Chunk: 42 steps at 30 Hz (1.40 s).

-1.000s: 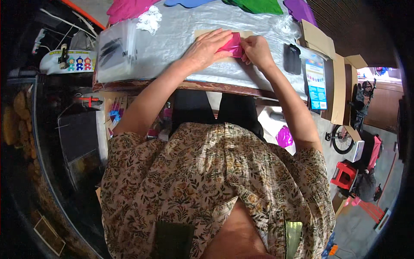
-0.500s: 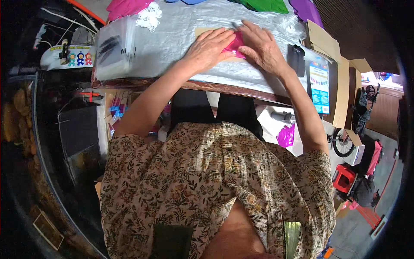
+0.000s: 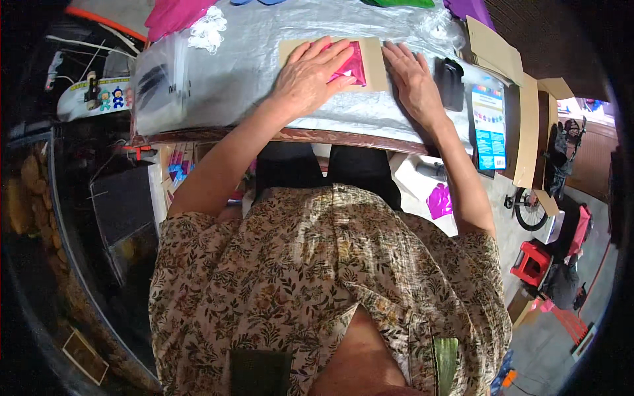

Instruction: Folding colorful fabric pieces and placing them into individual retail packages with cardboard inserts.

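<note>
My left hand (image 3: pixel 313 74) lies flat, fingers outstretched, over the left part of a shiny magenta folded piece (image 3: pixel 354 65), which looks like foil or thin plastic. Under that piece is a tan cardboard rectangle (image 3: pixel 375 64), flat on the silvery table cover (image 3: pixel 244 86). The hand hides much of the magenta piece and part of the card. Beside the card's right edge, my right hand (image 3: pixel 413 80) rests with fingers extended and holds nothing. A black case-like object (image 3: pixel 450 84) lies just to the right of it.
Clear plastic sleeves (image 3: pixel 162 86) lie at the table's left end. White string bundles (image 3: pixel 207 30) and magenta (image 3: pixel 173 16), green (image 3: pixel 406 2) and purple (image 3: pixel 470 10) pieces line the far side. A blue-and-white printed package (image 3: pixel 488 129) and an open cardboard box (image 3: pixel 526 125) stand at the right.
My right hand has moved off the magenta piece to the right, uncovering more of it and the card. My left hand stays flat on the piece. The view has shifted slightly.
</note>
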### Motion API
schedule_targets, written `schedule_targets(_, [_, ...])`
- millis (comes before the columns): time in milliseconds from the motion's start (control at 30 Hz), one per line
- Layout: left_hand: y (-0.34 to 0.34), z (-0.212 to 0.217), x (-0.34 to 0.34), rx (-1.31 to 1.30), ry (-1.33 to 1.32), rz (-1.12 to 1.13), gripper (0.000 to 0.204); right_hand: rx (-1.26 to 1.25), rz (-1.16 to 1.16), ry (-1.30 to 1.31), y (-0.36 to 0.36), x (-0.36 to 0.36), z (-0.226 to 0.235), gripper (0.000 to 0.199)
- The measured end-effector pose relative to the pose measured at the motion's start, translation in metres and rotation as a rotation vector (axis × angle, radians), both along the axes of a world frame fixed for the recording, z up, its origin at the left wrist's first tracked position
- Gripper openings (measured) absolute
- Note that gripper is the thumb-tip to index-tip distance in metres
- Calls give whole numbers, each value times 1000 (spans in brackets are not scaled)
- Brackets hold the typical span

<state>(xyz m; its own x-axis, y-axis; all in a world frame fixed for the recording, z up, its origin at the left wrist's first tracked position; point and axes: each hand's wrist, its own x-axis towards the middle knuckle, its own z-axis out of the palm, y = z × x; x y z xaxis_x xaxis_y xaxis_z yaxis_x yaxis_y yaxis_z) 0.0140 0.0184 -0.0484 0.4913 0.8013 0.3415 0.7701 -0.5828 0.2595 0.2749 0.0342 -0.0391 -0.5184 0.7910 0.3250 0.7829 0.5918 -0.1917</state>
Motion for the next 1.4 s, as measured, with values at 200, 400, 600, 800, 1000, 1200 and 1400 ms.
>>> schedule_targets(200, [-9,1,3,-5,10,13,62,-16,-33,43,-11,-4,0,44])
schedule_targets(400, [-14,4,-2,8,8,0,62,-45,2,116,-16,-19,-1,44])
schedule_targets(600, [-10,13,-1,10,9,-1,63,-82,36,173,-14,-35,11,46])
schedule_targets(800, [-11,17,-1,-11,-26,7,63,-82,57,133,-14,-48,14,47])
schedule_targets(1000, [-13,19,1,-76,-74,15,65,-55,81,41,-14,-46,18,47])
schedule_targets(1200, [-2,2,-4,-113,-249,-26,66,-30,68,-37,-9,-42,10,47])
schedule_targets(1400, [0,-1,-17,-6,155,71,71,99,3,-201,-11,-44,14,47])
